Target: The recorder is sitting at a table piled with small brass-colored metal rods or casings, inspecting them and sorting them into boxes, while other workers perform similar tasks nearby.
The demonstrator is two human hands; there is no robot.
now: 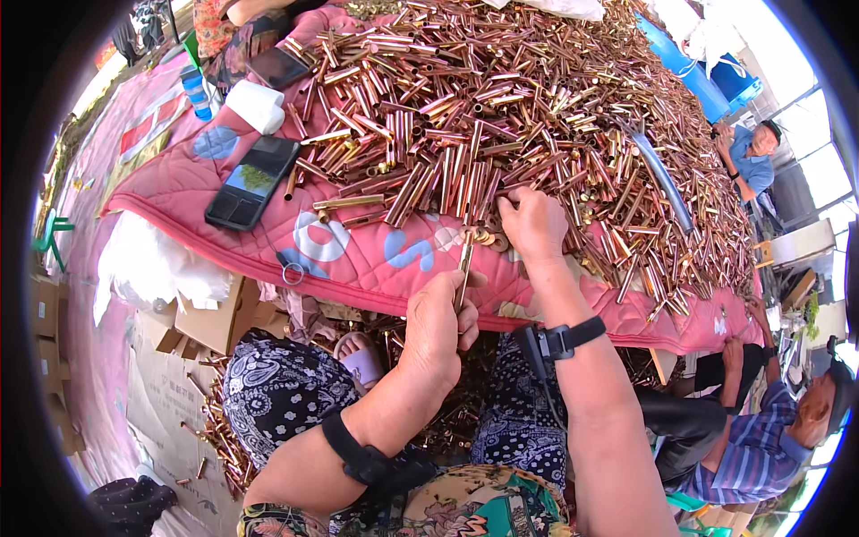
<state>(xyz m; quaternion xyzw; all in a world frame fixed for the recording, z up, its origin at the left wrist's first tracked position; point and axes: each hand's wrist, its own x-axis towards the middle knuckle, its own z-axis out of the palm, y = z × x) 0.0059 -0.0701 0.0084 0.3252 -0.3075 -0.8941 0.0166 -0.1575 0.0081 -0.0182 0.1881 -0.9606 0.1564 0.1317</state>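
A slim copper-coloured metal tube (465, 259) stands nearly upright in my left hand (436, 322), whose fingers are wrapped round its lower part just above the table's near edge. My right hand (534, 225) is at the near rim of a big heap of such copper tubes (501, 98), its thumb and fingers drawn together; what they pinch is hidden. Between the two hands, by the upper end of the held tube, lie a few small gold-coloured pieces (486, 237). Several tubes lie roughly side by side just beyond.
A pink quilted cover (358, 259) lies under the heap. Left of it are a phone (253, 183), a white object (257, 107) and a second dark phone (277, 67). A blue curved strip (662, 183) rests on the tubes. Co-workers sit far right (753, 157) and near right (761, 438).
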